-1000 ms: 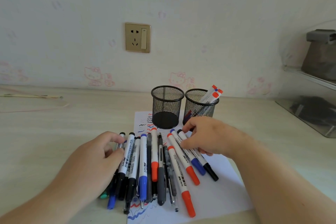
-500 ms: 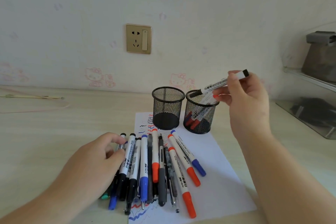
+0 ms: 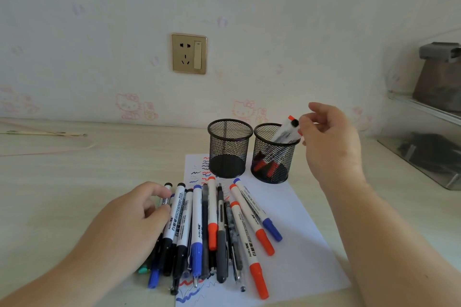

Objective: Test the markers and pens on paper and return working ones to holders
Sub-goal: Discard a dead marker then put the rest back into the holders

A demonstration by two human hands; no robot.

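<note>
Two black mesh holders stand at the far end of a scribbled white paper (image 3: 299,252). The left holder (image 3: 230,148) has nothing in it. The right holder (image 3: 274,154) contains several markers, among them a black-ended whiteboard marker (image 3: 287,131) leaning on its rim. My right hand (image 3: 329,139) hovers just right of that marker's end, fingers loosely spread, holding nothing. A pile of markers and pens (image 3: 212,227) lies across the paper's near half. My left hand (image 3: 129,224) rests on the pile's left side, its thumb and fingers curled round the leftmost markers.
A gold wall socket (image 3: 189,53) is above the desk. A clear shelf unit with dark items (image 3: 429,152) stands at the right. A thin stick (image 3: 45,133) lies at the far left on the pale wooden desk (image 3: 74,182).
My right hand picked a black-ended marker from the pile, carried it up to the right holder, and let it drop in. The left hand stayed on the pile.
</note>
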